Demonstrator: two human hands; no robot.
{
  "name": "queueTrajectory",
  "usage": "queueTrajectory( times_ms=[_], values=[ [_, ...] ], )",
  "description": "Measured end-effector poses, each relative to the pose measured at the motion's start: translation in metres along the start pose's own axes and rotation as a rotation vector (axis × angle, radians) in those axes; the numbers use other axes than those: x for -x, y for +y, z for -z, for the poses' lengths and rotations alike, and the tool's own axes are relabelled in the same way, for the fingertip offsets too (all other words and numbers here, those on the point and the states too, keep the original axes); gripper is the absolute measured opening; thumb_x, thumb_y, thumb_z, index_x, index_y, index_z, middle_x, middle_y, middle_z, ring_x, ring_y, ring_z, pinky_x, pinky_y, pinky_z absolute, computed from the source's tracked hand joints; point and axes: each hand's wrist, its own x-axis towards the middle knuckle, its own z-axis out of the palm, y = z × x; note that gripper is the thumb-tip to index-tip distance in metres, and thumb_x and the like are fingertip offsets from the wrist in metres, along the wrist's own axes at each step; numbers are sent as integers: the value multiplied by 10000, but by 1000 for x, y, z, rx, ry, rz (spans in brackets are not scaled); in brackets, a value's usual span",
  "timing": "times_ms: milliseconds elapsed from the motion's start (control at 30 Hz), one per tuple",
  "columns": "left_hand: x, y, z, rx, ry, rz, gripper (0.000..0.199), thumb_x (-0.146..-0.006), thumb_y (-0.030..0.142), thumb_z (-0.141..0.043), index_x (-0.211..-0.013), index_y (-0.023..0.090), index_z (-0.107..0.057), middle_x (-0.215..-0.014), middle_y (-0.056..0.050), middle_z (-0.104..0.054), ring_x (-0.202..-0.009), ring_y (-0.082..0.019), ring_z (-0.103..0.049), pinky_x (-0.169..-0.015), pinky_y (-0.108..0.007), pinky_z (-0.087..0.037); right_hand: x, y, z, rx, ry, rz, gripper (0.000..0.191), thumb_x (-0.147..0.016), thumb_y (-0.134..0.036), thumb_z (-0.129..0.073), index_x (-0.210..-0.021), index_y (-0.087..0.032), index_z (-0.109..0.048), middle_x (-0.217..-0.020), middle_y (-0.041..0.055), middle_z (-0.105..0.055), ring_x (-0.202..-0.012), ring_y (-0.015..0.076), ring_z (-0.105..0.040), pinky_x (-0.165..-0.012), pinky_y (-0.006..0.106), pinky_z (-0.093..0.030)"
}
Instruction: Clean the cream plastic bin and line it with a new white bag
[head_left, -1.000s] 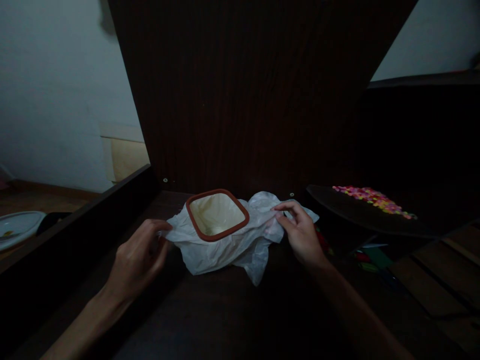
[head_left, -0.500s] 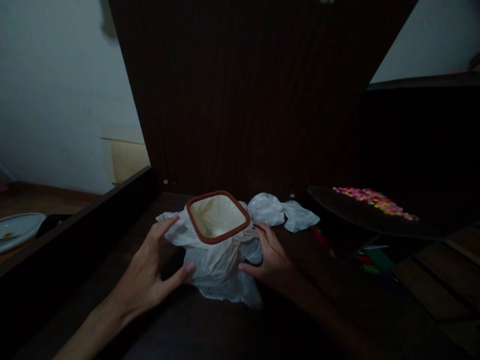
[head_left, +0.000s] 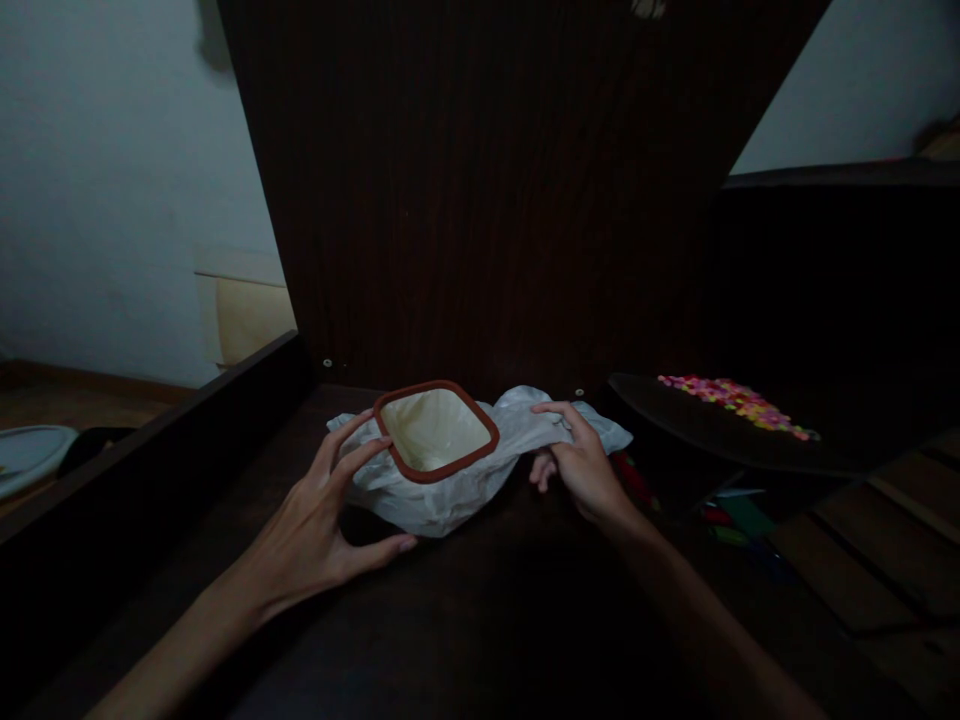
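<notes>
A small bin with a rounded square brown rim (head_left: 442, 475) stands on the dark surface, lined inside with whitish plastic. The white plastic bag (head_left: 435, 510) hangs over the outside of the rim and hides most of the bin's body. My left hand (head_left: 315, 535) rests its fingertips against the left of the rim, with the thumb stretched apart near the bag's lower front. To the right of the bin, my right hand (head_left: 577, 465) pinches a part of the bag and holds it drawn out sideways. Behind that hand lies a knotted white plastic bag (head_left: 611, 432), partly covered.
A tall dark wooden panel (head_left: 487, 200) rises behind the bin. A low dark ledge (head_left: 187, 440) runs along the left. On the right, a dark curved shelf (head_left: 652, 410) bears colourful small pieces (head_left: 739, 400). Beyond the ledge sits a white round lid or dish (head_left: 34, 455).
My right hand has moved right and up, pulling the bag's loose front part out sideways. My left fingers have shifted onto the rim.
</notes>
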Motion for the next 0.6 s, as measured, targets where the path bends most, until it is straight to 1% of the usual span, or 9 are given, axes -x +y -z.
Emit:
queueTrajectory(
  times_ms=[67,133,167,233,333,433,533,600],
  values=[
    [-1,0,-2,-6,-13,-1,905,-795,493,-808,-1527,318,-305,-1620,-182,-287,-1450,-423,-423,-1088,-633,-498,-7,-3,-7,-164,-11,12,373,-687,-280,-577,-1059,-248,-564,-753,6,-694,-620,217,-686,-520,326,-537],
    [-2,0,-4,-4,-23,14,928,-781,500,-821,-1530,320,-304,-1631,-183,-268,-1457,-427,-413,-1091,-634,-495,-13,-4,-16,-236,-38,15,280,-701,-297,-581,-970,-234,-628,-856,57,-736,-792,256,-713,-652,374,-577],
    [-3,0,-5,7,-21,21,945,-769,503,-829,-1528,313,-299,-1629,-190,-271,-1457,-429,-413,-1091,-639,-492,-16,-4,-21,-250,-51,10,245,-716,-309,-570,-932,-227,-650,-868,72,-745,-847,272,-712,-696,389,-581],
    [-5,1,-7,48,1,30,990,-742,501,-851,-1524,295,-279,-1618,-210,-289,-1458,-436,-409,-1094,-651,-480,-21,-1,-31,-261,-75,-13,225,-752,-343,-532,-875,-216,-670,-830,84,-749,-893,294,-709,-751,414,-580],
    [-8,1,-11,114,37,25,1032,-710,478,-878,-1510,279,-258,-1613,-233,-291,-1471,-445,-385,-1116,-674,-439,-24,3,-48,-288,-122,-53,318,-825,-433,-445,-825,-215,-676,-751,88,-739,-911,311,-710,-802,441,-574],
    [-12,-3,-18,179,50,66,1115,-673,498,-897,-1520,264,-211,-1590,-244,-323,-1460,-444,-404,-1134,-690,-405,-25,6,-67,-307,-164,-80,482,-894,-528,-337,-912,-215,-703,-764,90,-751,-956,316,-709,-846,447,-567],
    [-16,-11,-27,282,44,164,1275,-628,552,-909,-1567,246,-102,-1565,-257,-360,-1447,-442,-432,-1147,-680,-392,-27,8,-86,-323,-183,-83,615,-931,-601,-247,-1072,-210,-700,-886,91,-779,-1004,314,-711,-878,455,-564],
    [-20,-15,-33,330,29,212,1384,-606,565,-915,-1593,240,-2,-1578,-265,-349,-1465,-445,-407,-1164,-679,-364,-29,9,-97,-320,-190,-71,682,-942,-632,-201,-1163,-204,-684,-971,93,-785,-1027,309,-711,-893,459,-564]
  ],
)
